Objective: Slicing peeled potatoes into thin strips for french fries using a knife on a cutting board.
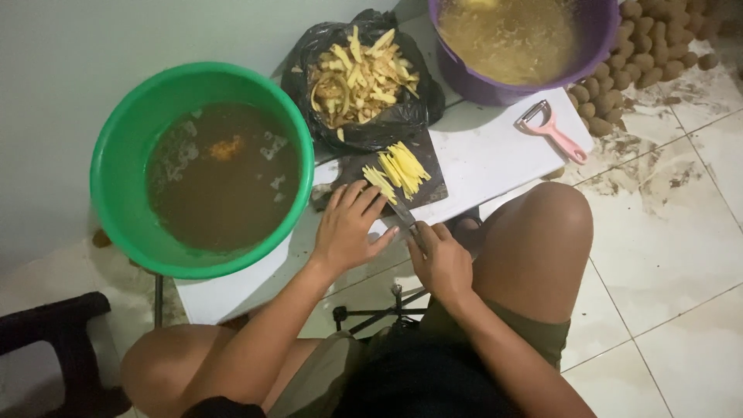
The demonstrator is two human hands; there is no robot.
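Note:
A dark cutting board lies on a low white table, and yellow potato strips lie on it in a loose row. My right hand grips the handle of a knife whose blade points up toward the strips. My left hand rests with fingers spread on the board's near left edge, just below the strips, holding nothing.
A green basin of murky water sits at left. Behind the board is a black bag of potato peelings. A purple basin stands at the back, a pink peeler on the table, whole potatoes on the tiled floor. My knees flank the table.

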